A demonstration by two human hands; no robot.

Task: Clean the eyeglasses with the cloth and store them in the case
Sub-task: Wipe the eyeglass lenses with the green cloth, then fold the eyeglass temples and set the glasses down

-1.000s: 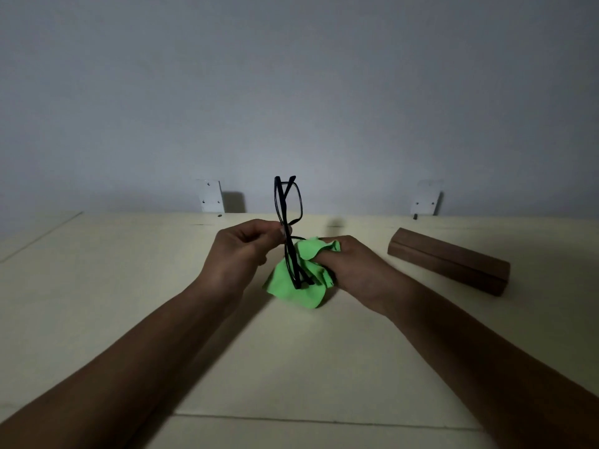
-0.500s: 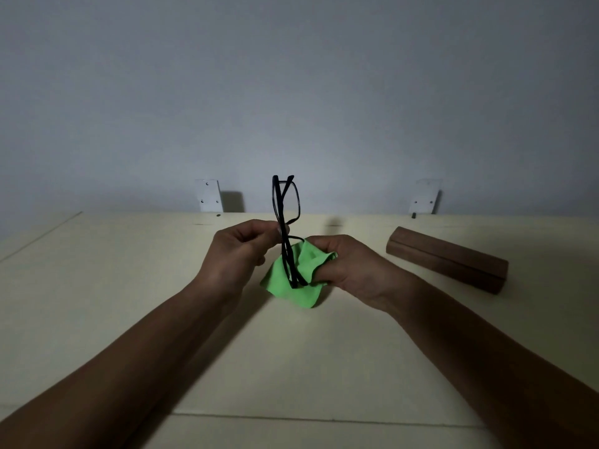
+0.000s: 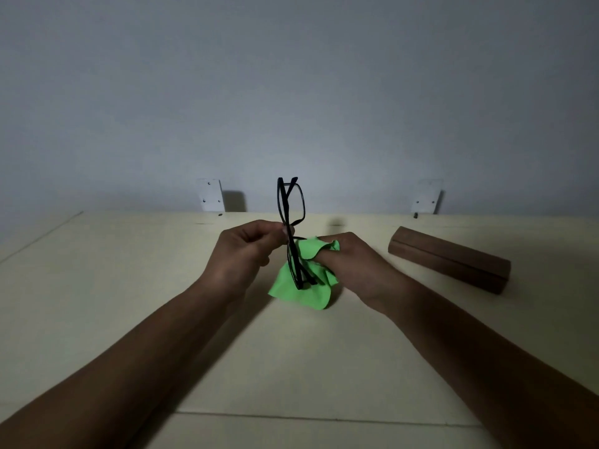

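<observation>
Eyeglasses (image 3: 290, 231) with a black frame are standing on end above the middle of the table (image 3: 97, 286), one lens up and the other down, with the arms folded in against the frame. In the head view, the left hand (image 3: 241, 251) is pinching the frame at about its middle, its fingers (image 3: 259, 230) curling closed around it and the thumb pressing from the near side. The right hand (image 3: 353, 264) is gripping a bright green cloth (image 3: 303, 288), with its fingers (image 3: 327, 251) closing on the crumpled fabric and pressing it against the lower lens. The cloth is bunching around the bottom half of the eyeglasses and hanging down below them; whether its lowest fold is touching the table is hard to tell. Both forearms are reaching in from the bottom corners of the view. A long brown case (image 3: 449, 257) is lying shut on the table well off to the right of the hands, angled with its near end toward the right edge. Two small white brackets (image 3: 211, 195) are sitting where the back of the table is meeting the grey wall (image 3: 291, 92), one behind each hand. The lighting is dim.
</observation>
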